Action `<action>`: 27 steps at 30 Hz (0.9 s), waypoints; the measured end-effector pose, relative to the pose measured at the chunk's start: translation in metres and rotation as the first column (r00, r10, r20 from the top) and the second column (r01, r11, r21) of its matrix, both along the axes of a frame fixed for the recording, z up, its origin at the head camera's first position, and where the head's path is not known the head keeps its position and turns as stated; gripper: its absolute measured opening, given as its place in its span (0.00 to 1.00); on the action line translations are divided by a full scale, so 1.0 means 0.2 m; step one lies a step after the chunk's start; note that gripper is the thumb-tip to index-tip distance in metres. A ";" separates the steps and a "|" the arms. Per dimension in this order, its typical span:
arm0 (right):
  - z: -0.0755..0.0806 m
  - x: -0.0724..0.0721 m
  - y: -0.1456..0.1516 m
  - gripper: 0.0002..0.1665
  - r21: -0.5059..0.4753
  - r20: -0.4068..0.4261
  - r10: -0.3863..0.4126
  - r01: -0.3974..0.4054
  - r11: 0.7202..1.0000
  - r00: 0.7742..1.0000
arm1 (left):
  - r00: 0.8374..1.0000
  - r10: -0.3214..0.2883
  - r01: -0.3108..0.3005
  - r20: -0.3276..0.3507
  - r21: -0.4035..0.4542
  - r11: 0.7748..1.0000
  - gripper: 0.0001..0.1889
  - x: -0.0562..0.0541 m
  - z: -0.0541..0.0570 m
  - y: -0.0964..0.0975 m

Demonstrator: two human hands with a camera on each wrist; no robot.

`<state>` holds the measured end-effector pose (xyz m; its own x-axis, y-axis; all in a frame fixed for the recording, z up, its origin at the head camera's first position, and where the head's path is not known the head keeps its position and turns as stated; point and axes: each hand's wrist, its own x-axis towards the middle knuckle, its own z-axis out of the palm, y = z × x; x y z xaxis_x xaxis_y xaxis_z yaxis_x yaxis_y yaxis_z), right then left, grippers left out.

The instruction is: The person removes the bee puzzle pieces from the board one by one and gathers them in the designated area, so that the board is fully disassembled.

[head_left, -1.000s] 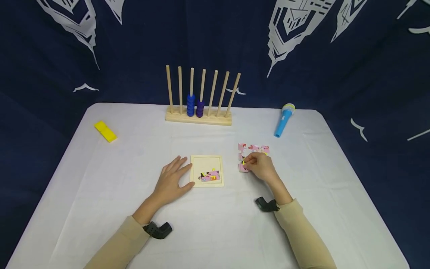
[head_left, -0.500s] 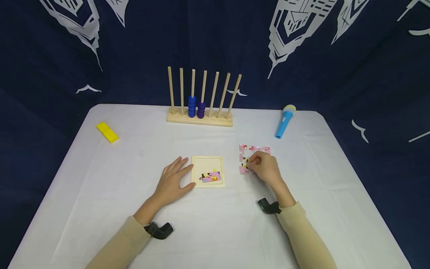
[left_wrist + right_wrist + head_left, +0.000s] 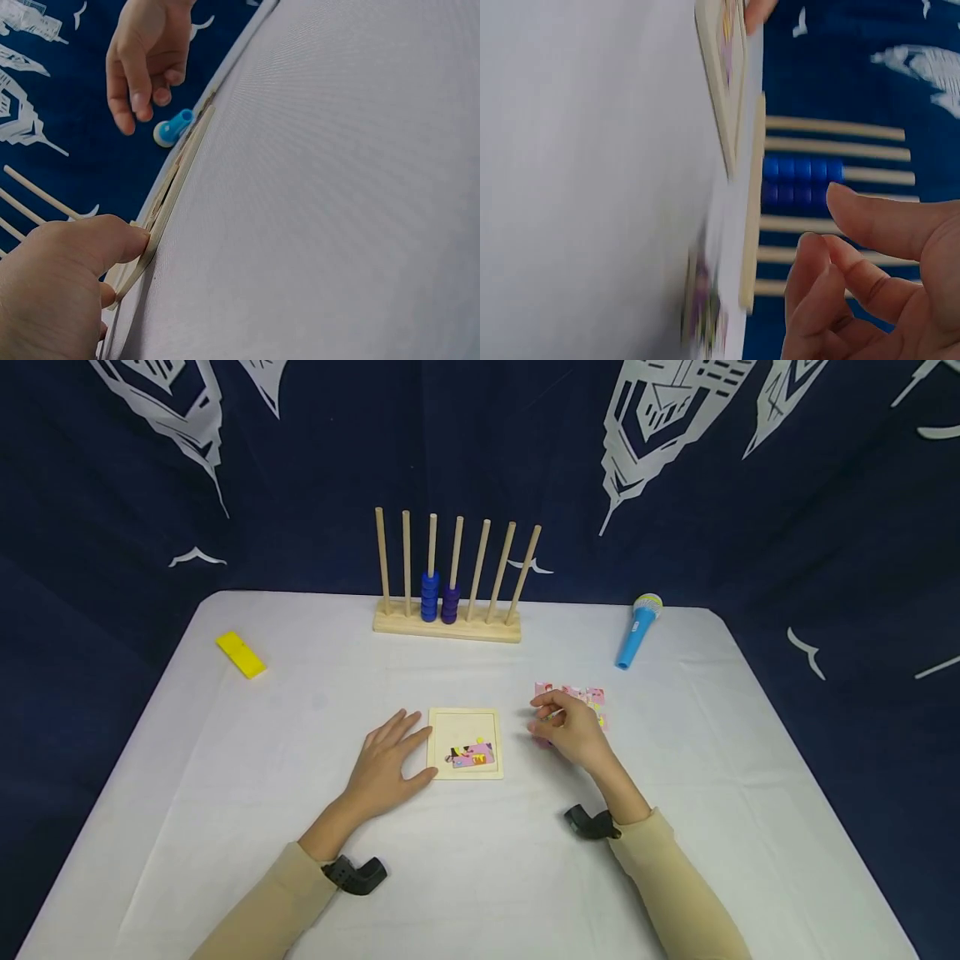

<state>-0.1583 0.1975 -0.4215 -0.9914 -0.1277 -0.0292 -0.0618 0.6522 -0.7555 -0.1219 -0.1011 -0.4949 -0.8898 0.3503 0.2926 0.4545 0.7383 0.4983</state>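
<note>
My left hand lies spread at the left side of a square wooden puzzle tray. In the left wrist view its thumb touches the tray's edge. A few pink picture puzzle pieces lie joined in the tray's lower part. To the right, my right hand hovers over a group of loose pink puzzle pieces, partly hiding them. Its fingers are loosely bent, and the right wrist view shows a gap between thumb and fingertips, with nothing in it.
A wooden peg rack with blue and purple beads stands at the back of the white-covered table. A blue toy microphone lies at the back right, a yellow block at the back left. A dark patterned curtain hangs behind.
My right hand has lifted off the loose pieces and shifted slightly left, its thumb and fingers parting. My left hand keeps its place at the tray.
</note>
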 end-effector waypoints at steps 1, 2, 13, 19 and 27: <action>0.00 0.01 -0.03 0.19 -0.008 0.008 0.024 -0.024 1.000 1.000 | 1.000 0.000 0.000 0.002 0.000 1.000 0.32 0.00 0.00 0.00; 0.00 0.01 -0.06 0.20 -0.011 0.007 0.050 -0.049 0.999 0.999 | 1.000 0.000 0.000 0.003 -0.001 1.000 0.32 0.00 0.00 0.00; -0.07 0.06 -0.34 0.26 0.019 -0.017 0.249 -0.249 0.968 0.968 | 1.000 -0.007 0.008 0.023 -0.030 1.000 0.32 -0.01 0.01 0.00; -0.09 0.07 -0.38 0.25 -0.006 -0.030 0.261 -0.261 0.965 0.965 | 1.000 -0.007 0.007 0.008 -0.031 0.999 0.32 -0.01 0.01 -0.01; -0.13 0.07 -0.39 0.24 0.001 -0.029 0.286 -0.286 0.958 0.958 | 1.000 -0.013 0.013 0.005 -0.030 0.999 0.32 0.00 0.01 -0.01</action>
<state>-0.1444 0.1203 -0.4477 -0.9140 -0.4058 -0.0006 -0.2667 0.6019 -0.7527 -0.1228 -0.1032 -0.4933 -0.8864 0.3706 0.2775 0.4620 0.7467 0.4785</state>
